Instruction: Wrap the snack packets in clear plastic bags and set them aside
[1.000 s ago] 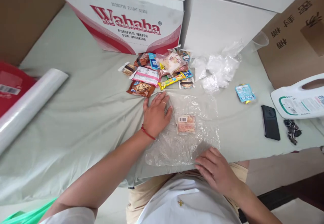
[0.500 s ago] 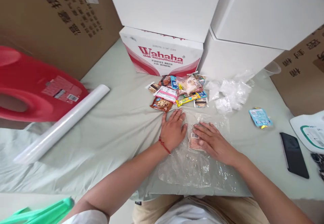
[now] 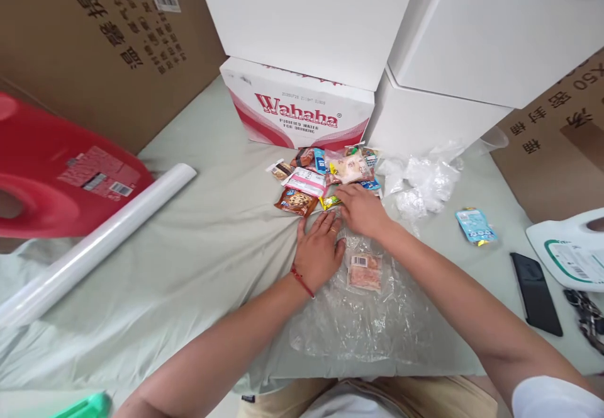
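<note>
My left hand [image 3: 317,251] lies flat with fingers spread, at the left edge of a clear plastic sheet or bag [image 3: 358,327]. On that plastic rests a flat pinkish snack packet [image 3: 365,273] with a barcode label; neither hand touches it. My right hand [image 3: 365,210] is at the front of the snack pile, thumb and fingers around a yellow-wrapped snack bar [image 3: 329,202]. Most of the bar is hidden under the hand. Close by are a brown cookie packet [image 3: 296,202], a pink-and-white packet [image 3: 306,182] and a cream-coloured packet [image 3: 350,169].
Crumpled clear plastic [image 3: 422,185] lies right of the pile, then a blue packet [image 3: 475,226], a black phone [image 3: 536,293] and a white bottle [image 3: 573,254]. A plastic film roll [image 3: 104,235] and red jug [image 3: 70,172] stand left. A Wahaba-like "Wahaha" box [image 3: 297,106] stands behind.
My right hand has left the pinkish packet on the plastic and moved forward to the yellow snack bar in the pile. My left hand stays about where it was.
</note>
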`<state>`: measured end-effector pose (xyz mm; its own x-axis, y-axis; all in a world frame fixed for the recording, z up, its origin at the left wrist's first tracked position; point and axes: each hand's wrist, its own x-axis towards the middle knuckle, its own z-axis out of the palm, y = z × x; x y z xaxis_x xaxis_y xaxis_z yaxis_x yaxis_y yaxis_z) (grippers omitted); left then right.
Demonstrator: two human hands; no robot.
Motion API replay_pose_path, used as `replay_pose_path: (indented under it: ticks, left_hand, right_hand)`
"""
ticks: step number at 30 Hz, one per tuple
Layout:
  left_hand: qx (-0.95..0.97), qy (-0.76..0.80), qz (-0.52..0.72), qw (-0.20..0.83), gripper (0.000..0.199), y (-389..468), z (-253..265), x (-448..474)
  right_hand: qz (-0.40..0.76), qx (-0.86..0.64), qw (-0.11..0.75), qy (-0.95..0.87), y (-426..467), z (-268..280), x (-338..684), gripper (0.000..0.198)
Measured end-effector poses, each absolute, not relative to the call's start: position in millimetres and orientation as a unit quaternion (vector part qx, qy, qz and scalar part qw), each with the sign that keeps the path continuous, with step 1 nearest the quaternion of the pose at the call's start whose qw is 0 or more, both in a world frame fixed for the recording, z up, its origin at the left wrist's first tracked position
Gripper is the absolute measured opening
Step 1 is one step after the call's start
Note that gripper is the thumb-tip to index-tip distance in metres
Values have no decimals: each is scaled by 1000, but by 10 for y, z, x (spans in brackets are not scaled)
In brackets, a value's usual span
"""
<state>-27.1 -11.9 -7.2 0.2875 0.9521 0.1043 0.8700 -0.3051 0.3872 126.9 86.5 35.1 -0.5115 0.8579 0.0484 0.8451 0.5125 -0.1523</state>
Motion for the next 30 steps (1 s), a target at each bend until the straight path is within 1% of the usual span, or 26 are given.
replay_pose_path:
  ticks: [2,4,5,7,9,10,14,18,20,23,25,27,28,30]
  left_hand:
    - [792,574,163,130,47,-123,-71,-269]
    - [791,575,164,130,47,-126,-70,-270]
    - [790,577,163,130,47,-127,-70,-271]
    - [788,580,161,133,47,-128,-68,-273]
    - [788,579,161,137,47,-129,-63,-272]
    - [789,577,163,139,47,-130,-60,-272]
    - [792,569,170,142,47,-128,-45,-272]
    - [788,575,164,145,47,-126,-40,-279]
    - [790,574,161,145,48,-127,-39,-280]
    - [790,574,161,146,48,-128,-31,-275]
    - [788,575,160,148,47,-127,-21,-272]
    - [788,576,159,150,48,-125,-16,-272]
    - [788,576,159,149,48,-123,-16,-273]
    - [789,575,160,146,48,-118,-25,-277]
  right_hand:
    - [30,-509,78,-857,1010,467,1296,46]
    - [-2,-528,96,-844,1234,582,1355,57]
    - [-2,-532,86,-842,1353,622,1393,64]
    - [26,-530,39,-846,1543,652,1472,72]
    - [47,-517,2,-855,1622,623,1537,76]
    - [43,-506,0,-861,1617,594,1559,76]
    - [-9,-502,35,-864,1440,499,1584,65]
    - [-38,-526,80,-846,1252,582,1656,40]
    - [-33,-542,119,-831,1165,669,1782,34]
    - [40,-569,223,-791,982,785,2057,32]
    - [133,-583,318,-735,804,841,2237,31]
    - [252,-589,383,-666,576,884,2358,35]
    - [313,-586,391,-637,449,903,2387,36]
    - [419,-575,360,-604,191,929,2379,38]
